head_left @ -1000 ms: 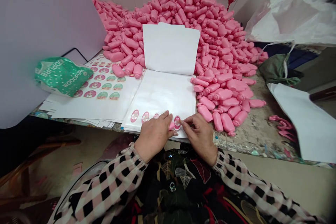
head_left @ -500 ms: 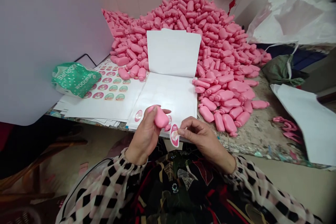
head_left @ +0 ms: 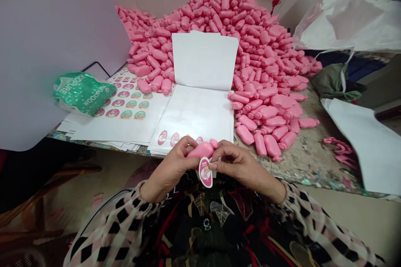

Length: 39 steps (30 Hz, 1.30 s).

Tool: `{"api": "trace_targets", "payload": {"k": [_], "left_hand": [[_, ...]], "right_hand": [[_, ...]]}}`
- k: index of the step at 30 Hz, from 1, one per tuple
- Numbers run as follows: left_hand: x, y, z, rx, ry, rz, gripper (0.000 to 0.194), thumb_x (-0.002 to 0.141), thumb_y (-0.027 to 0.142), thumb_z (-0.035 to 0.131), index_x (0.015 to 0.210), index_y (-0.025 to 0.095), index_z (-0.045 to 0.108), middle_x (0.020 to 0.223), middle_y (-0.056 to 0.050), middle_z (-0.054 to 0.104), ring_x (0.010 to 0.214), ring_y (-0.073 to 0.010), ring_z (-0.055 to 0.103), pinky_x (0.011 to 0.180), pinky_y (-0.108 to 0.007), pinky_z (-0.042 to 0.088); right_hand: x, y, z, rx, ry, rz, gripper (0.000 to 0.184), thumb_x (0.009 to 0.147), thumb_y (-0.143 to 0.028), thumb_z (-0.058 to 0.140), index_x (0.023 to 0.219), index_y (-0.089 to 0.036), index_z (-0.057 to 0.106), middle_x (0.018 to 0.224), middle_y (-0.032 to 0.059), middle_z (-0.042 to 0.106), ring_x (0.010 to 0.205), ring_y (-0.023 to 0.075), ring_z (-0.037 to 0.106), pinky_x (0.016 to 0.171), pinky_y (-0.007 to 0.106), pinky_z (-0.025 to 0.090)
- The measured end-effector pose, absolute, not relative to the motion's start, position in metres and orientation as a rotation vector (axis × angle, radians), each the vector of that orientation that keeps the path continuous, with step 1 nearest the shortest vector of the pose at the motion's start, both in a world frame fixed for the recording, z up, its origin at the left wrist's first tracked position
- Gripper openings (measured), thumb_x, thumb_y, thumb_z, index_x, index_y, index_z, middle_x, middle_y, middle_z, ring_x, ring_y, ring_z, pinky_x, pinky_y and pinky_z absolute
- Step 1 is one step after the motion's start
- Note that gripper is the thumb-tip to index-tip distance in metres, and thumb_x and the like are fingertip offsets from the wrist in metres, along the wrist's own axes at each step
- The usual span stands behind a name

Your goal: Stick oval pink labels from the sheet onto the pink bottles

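Observation:
In my left hand (head_left: 171, 167) is a small pink plastic bottle (head_left: 202, 149), lying sideways with its neck toward the right. My right hand (head_left: 239, 164) pinches an oval pink-and-white sticker (head_left: 205, 173) by its right edge, just below the bottle. My right fingertips are close to the bottle's neck; whether they touch it I cannot tell. Beyond my hands lies a white sticker sheet (head_left: 197, 110), with a row of oval stickers (head_left: 174, 139) along its near edge, partly hidden by my hands. Its far part (head_left: 205, 60) stands folded up against the bottles.
A large heap of pink bottles (head_left: 250, 46) covers the back and right of the table. On the left, a green bag (head_left: 83, 94) rests on printed sticker sheets (head_left: 125, 127). At the right are white paper (head_left: 363, 146), pink scraps (head_left: 340, 148) and a dark green bag (head_left: 332, 81).
The bottle has turned from pointing toward me to lying sideways, neck to the right. My right hand has brought the sticker slightly left and down, under the bottle. The view has shifted slightly.

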<state>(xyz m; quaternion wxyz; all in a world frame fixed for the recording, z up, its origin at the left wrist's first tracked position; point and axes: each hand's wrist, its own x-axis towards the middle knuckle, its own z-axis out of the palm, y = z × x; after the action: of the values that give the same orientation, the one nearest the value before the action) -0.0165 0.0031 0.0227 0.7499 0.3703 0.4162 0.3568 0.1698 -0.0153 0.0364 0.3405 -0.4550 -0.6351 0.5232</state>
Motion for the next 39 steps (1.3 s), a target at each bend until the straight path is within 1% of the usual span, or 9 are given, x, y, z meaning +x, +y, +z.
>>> {"api": "trace_targets", "payload": {"k": [3,5,7,10,13,15,18,21,39], "left_hand": [[-0.020,0.006,0.022,0.862,0.820,0.568,0.042,0.065,0.006,0.069,0.102,0.021,0.056,0.077,0.004,0.058,0.063,-0.0065,0.051,0.058,-0.018,0.039],[-0.019,0.006,0.020,0.808,0.778,0.562,0.041,0.067,0.008,0.069,0.105,0.019,0.058,0.080,0.001,0.059,0.067,-0.0074,0.052,0.062,-0.019,0.041],[-0.015,0.007,0.018,0.699,0.763,0.626,0.039,0.071,0.012,0.069,0.108,0.020,0.059,0.080,0.001,0.057,0.070,-0.0091,0.054,0.066,-0.021,0.044],[-0.008,0.007,0.016,0.502,0.760,0.733,0.036,0.079,0.027,0.066,0.114,0.024,0.058,0.083,0.000,0.055,0.071,-0.0099,0.055,0.067,-0.025,0.048],[-0.001,0.008,0.016,0.365,0.735,0.749,0.037,0.084,0.048,0.055,0.112,0.023,0.059,0.092,-0.002,0.054,0.071,-0.0100,0.055,0.060,-0.024,0.049],[0.003,0.009,0.017,0.339,0.719,0.756,0.041,0.084,0.054,0.050,0.108,0.022,0.061,0.092,-0.003,0.055,0.067,-0.0097,0.054,0.053,-0.022,0.048],[0.010,0.009,0.016,0.342,0.711,0.799,0.041,0.084,0.054,0.050,0.106,0.021,0.060,0.087,-0.003,0.056,0.064,-0.0098,0.053,0.050,-0.022,0.047],[0.014,0.009,0.015,0.338,0.693,0.816,0.043,0.084,0.056,0.048,0.107,0.021,0.059,0.084,-0.004,0.057,0.065,-0.0107,0.054,0.053,-0.023,0.048],[0.017,0.008,0.013,0.331,0.700,0.814,0.044,0.084,0.057,0.047,0.103,0.019,0.060,0.085,-0.003,0.057,0.065,-0.0092,0.055,0.054,-0.022,0.049]], "right_hand": [[0.172,-0.015,0.040,-1.120,-1.758,1.437,0.014,0.078,-0.035,0.067,0.078,-0.022,0.065,0.087,-0.0002,0.060,0.081,0.0128,0.057,0.077,0.029,0.047],[0.173,-0.015,0.042,-1.098,-1.767,1.452,0.012,0.077,-0.034,0.068,0.077,-0.022,0.065,0.088,-0.0007,0.060,0.082,0.0128,0.057,0.079,0.030,0.046],[0.175,-0.015,0.042,-1.121,-1.712,1.455,0.013,0.077,-0.034,0.068,0.076,-0.022,0.064,0.085,-0.0013,0.060,0.079,0.0121,0.057,0.076,0.029,0.046],[0.176,-0.014,0.041,-1.224,-1.536,1.475,0.018,0.079,-0.037,0.066,0.077,-0.019,0.062,0.076,-0.0021,0.060,0.068,0.0101,0.053,0.064,0.024,0.043],[0.174,-0.012,0.038,-1.327,-1.400,1.363,0.023,0.078,-0.040,0.065,0.076,-0.018,0.060,0.069,-0.0028,0.057,0.060,0.0086,0.048,0.055,0.022,0.039],[0.172,-0.011,0.035,-1.366,-1.386,1.240,0.023,0.078,-0.040,0.065,0.075,-0.018,0.060,0.067,-0.0026,0.056,0.059,0.0089,0.047,0.054,0.022,0.038],[0.168,-0.011,0.032,-1.366,-1.428,1.102,0.019,0.080,-0.037,0.064,0.077,-0.018,0.062,0.071,-0.0007,0.059,0.065,0.0109,0.051,0.059,0.023,0.041],[0.164,-0.012,0.031,-1.339,-1.465,1.079,0.016,0.082,-0.035,0.062,0.079,-0.019,0.063,0.076,0.0001,0.063,0.070,0.0121,0.055,0.064,0.025,0.044],[0.161,-0.016,0.030,-1.333,-1.515,1.055,0.018,0.084,-0.037,0.059,0.082,-0.020,0.065,0.077,0.0009,0.066,0.070,0.0134,0.060,0.065,0.026,0.048]]}}
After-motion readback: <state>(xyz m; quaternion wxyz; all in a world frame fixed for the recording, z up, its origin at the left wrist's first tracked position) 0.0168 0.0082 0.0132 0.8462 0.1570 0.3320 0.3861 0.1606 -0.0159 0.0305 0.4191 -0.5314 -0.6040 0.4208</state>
